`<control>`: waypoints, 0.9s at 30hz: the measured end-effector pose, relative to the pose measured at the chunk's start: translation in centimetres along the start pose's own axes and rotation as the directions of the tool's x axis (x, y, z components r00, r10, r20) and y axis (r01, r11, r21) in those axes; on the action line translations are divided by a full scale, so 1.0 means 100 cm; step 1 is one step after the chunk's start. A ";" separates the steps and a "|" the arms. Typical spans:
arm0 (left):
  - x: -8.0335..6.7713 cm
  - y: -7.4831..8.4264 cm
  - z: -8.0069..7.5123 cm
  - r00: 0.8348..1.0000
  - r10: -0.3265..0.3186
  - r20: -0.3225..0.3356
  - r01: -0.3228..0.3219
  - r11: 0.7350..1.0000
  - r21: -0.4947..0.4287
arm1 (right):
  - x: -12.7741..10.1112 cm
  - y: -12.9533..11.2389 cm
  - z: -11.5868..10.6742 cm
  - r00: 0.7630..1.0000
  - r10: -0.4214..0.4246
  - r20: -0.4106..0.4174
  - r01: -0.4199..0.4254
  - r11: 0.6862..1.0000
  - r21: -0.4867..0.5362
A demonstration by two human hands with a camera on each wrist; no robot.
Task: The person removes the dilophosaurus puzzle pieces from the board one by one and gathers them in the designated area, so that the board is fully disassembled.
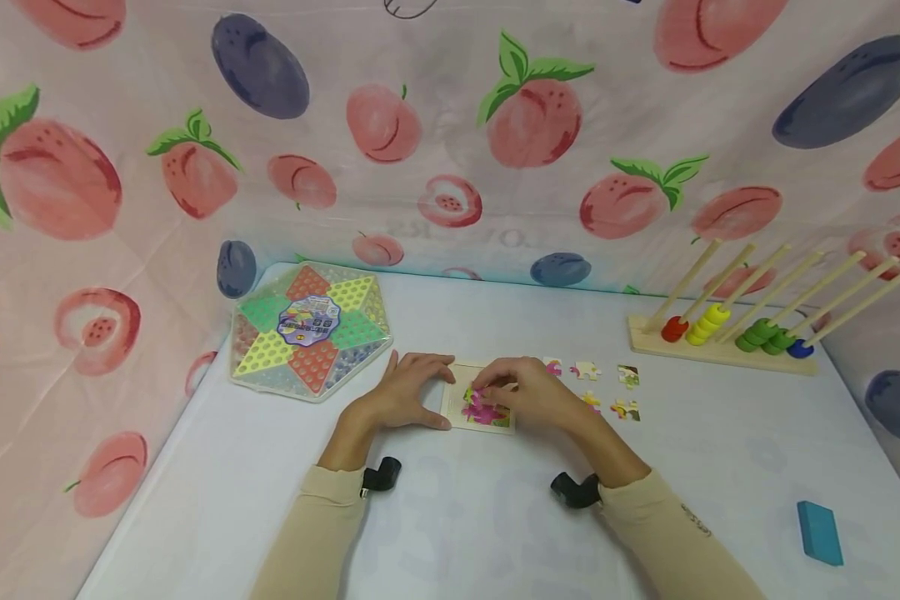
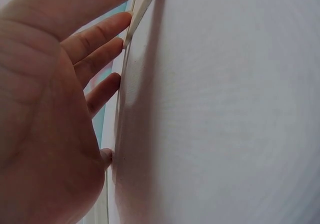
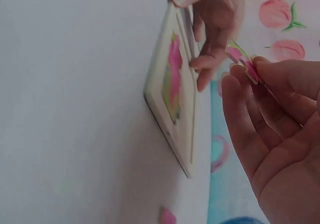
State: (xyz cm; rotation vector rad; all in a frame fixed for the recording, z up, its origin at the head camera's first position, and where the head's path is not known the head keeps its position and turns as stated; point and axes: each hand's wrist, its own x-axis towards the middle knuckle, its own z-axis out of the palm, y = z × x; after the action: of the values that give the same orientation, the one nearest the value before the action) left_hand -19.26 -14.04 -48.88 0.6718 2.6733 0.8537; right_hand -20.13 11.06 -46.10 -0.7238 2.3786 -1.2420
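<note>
Desk: is being used for a puzzle.
Left hand: flat, is steadying the tray.
Right hand: is pinching a piece.
Next: careful alignment is being called for.

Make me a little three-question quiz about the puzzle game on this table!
1. True or false: the right hand pinches a puzzle piece.
2. Which hand steadies the puzzle tray? A. left hand B. right hand
3. Fill in: the loose pieces lie on the tray's ____ side, seen from the head camera.

Key: 1. true. 2. A. 3. right.
</note>
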 end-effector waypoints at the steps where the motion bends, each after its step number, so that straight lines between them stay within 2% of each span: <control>1: 0.000 0.000 0.000 1.000 -0.002 -0.001 0.002 1.000 0.004 | -0.002 -0.001 -0.003 1.000 0.004 -0.013 -0.004 1.000 -0.001; 8: -0.001 0.000 0.000 1.000 -0.003 0.001 0.003 1.000 0.007 | -0.021 -0.006 -0.028 0.996 0.020 -0.084 -0.018 1.000 0.018; 16: -0.001 0.000 0.001 1.000 0.003 0.004 -0.003 1.000 -0.001 | -0.048 -0.008 -0.050 0.987 0.065 -0.148 -0.069 0.997 -0.023; 20: -0.001 0.001 0.000 1.000 -0.002 0.006 0.002 1.000 0.000 | -0.062 -0.005 -0.055 0.983 0.091 -0.157 -0.098 0.995 -0.033; 27: -0.001 0.003 0.000 1.000 -0.012 0.005 0.012 1.000 0.003 | -0.081 0.010 -0.052 0.980 0.151 -0.132 -0.149 0.989 0.024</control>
State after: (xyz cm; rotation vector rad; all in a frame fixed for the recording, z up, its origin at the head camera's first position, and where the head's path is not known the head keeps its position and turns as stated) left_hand -19.06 -13.87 -48.67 0.6571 2.6716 0.8441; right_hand -16.59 19.69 -43.47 -0.4602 2.4761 -1.2782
